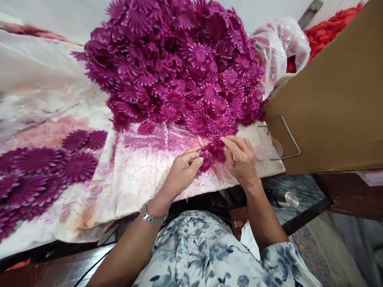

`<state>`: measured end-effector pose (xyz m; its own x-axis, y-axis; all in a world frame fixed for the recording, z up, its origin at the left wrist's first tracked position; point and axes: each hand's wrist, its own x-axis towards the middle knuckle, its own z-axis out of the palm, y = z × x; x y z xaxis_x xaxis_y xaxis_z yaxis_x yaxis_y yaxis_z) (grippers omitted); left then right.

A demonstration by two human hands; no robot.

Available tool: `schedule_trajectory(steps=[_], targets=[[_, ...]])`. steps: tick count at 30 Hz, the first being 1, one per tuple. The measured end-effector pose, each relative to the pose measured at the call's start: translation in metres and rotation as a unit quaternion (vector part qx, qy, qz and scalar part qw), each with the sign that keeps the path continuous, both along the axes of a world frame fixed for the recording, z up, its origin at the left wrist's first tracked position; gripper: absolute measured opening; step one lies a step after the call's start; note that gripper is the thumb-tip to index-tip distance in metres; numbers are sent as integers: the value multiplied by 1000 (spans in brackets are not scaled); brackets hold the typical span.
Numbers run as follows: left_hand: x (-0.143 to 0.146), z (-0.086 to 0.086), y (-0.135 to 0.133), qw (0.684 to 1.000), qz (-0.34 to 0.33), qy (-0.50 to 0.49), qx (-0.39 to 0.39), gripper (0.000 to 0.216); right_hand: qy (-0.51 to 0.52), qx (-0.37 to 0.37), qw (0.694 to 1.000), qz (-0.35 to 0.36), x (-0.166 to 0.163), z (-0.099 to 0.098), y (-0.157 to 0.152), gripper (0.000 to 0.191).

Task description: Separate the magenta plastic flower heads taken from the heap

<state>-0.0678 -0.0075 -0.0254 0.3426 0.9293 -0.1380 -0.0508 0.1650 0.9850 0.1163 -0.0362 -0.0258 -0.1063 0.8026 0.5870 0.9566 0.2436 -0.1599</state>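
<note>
Left hand (pixel 182 170) at 8 o'clock and right hand (pixel 240 158) at 3, the nearer, both pinch-grip one small flower clump (pixel 213 152) at the near edge of the cloth-covered counter (pixel 140 171), big magenta heap (pixel 179 63) at 12.

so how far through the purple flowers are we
Looks done: a batch of flat magenta fabric flowers lies spread on the stained white cloth, on the left. In hand: the left hand and right hand pinch a small magenta flower cluster between them. Left: the big heap of magenta fabric flowers behind, seemingly most of the job.
</note>
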Motion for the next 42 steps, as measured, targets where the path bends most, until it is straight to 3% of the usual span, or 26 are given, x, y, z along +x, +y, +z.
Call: schedule_trajectory(steps=[6,12,15,18,23,26,31,34,37,39,42], targets=[[17,2,4,996,-56,43,53,20,2,-62,998,-13,-2,-2,5,30],[7,2,-1,1000,5,27,-13,19,8,48,998,-31,21,16,-25,27],[1,-2,-1,997,29,1,-67,25,-28,64,992,-105,45,28,-45,25],[-2,-8,-2,992,64,-41,-103,27,-75,-3,983,-168,66,32,-53,28],[0,-1,-8,980,108,-132,-106,15,-132,-100,973,-159,79,27,-49,24],[3,8,-12,967,106,-158,-168,20,-122,-72,980,-139,86,27,-51,22],[9,12,-12,921,107,-268,-263,14,-67,57,985,-146,79,33,-60,22],[14,13,-10,889,111,-324,-303,27,34,64,997,-37,39,34,-59,25],[18,15,-9,866,78,-356,-344,38,113,-26,981,154,-17,27,-51,33],[17,15,-9,854,30,-369,-365,43,115,-59,970,208,-48,19,-46,37],[10,12,-9,838,-25,-382,-389,48,91,-78,967,224,-74,8,-45,45]])
